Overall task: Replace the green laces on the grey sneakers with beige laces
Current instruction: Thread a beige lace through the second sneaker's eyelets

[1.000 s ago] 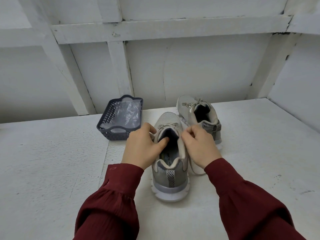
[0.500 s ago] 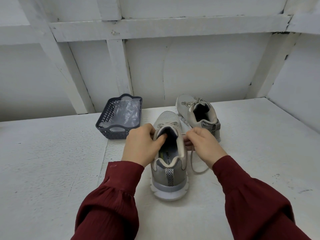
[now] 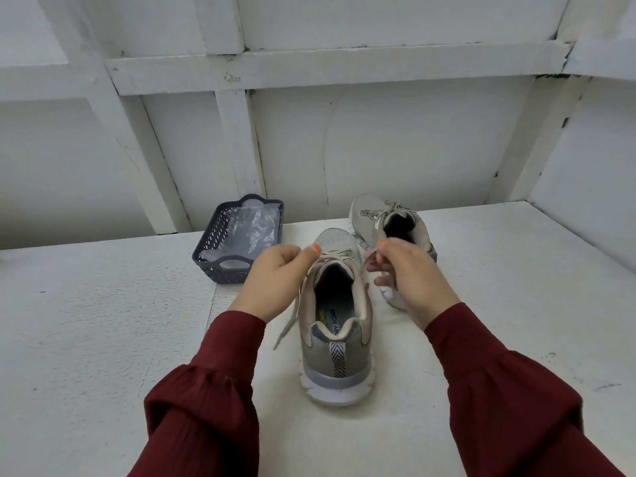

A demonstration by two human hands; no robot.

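Left hand (image 3: 275, 280): fingers curled in. Thumb and forefinger pinch one end of the beige lace (image 3: 287, 325) just above the left collar of the near sneaker (image 3: 335, 339). The free tail hangs down that shoe's left side, and I cannot tell if its tip meets the surface (image 3: 103, 321).
Right hand (image 3: 409, 273): fingers curled, tips pinched together just right of the same shoe's top eyelets. A short stretch of the lace runs up into the pinch; the rest is hidden behind the fingers.
Hands, relation: one on either side of the shoe's opening, not touching each other.
Sleeves (image 3: 206, 407): dark red, both coming in from the near edge.
Near sneaker: grey with a white sole, upright mid-surface. Heel faces the near edge, toe the far edge. The lace crosses over the tongue, untied.
Writing: the insole (image 3: 334, 321) reads "ORY FOAM", with the letters before that cut off. A small yellow-green mark sits beside it, unreadable.
Far sneaker (image 3: 370, 210): grey, just behind and right of the near one, toward the far edge. Its heel is partly behind the right hand. Its pale lace is tied in a bow (image 3: 380, 212).
Basket (image 3: 220, 249): dark perforated plastic, by the far edge, left of both sneakers and apart from them.
Basket contents: a crumpled clear plastic bag (image 3: 251, 228). I cannot tell if the bag holds anything.
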